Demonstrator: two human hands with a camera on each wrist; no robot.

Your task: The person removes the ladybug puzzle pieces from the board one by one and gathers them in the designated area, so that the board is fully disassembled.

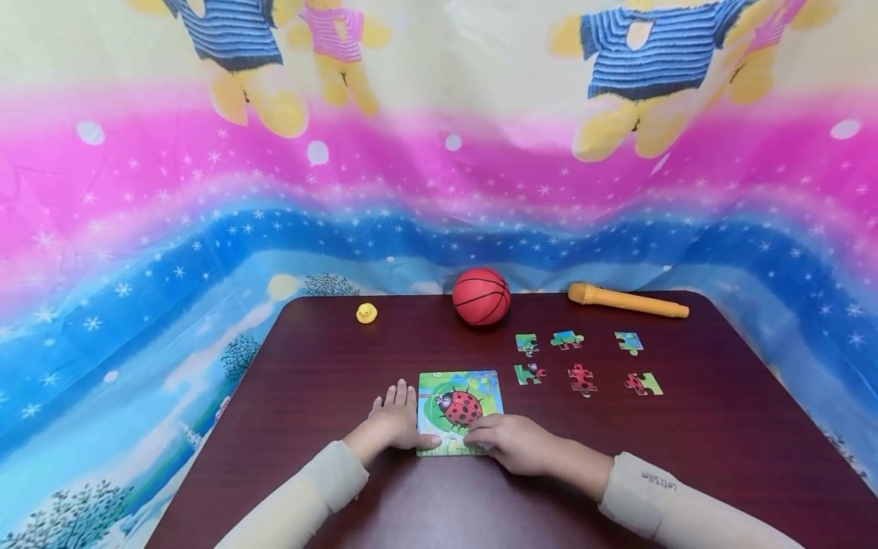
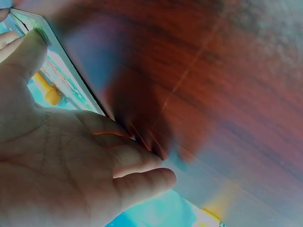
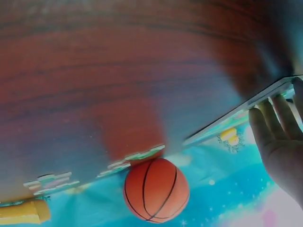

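A square jigsaw board (image 1: 427, 396) with a red ladybug picture lies flat on the dark wooden table. Beside its left edge rests my left hand (image 1: 396, 423), fingers straight, the thumb lying over the board's lower left corner. In the left wrist view that thumb (image 2: 29, 54) overlaps the board's rim. My right hand (image 1: 517, 442) reaches over the lower right corner, its fingertips touching the picture. Straight-looking fingers (image 3: 270, 120) meet the board in the right wrist view; the thumb is not plain there. Whether a piece lies under these fingers is hidden.
Several loose puzzle pieces (image 1: 582, 377) lie in two rows right of the board. Farther back are a small red basketball (image 1: 482, 296), a yellow rubber duck (image 1: 366, 313) and an orange-yellow microphone-shaped stick (image 1: 627, 300). A printed cloth (image 1: 411, 183) hangs behind the table (image 1: 309, 366).
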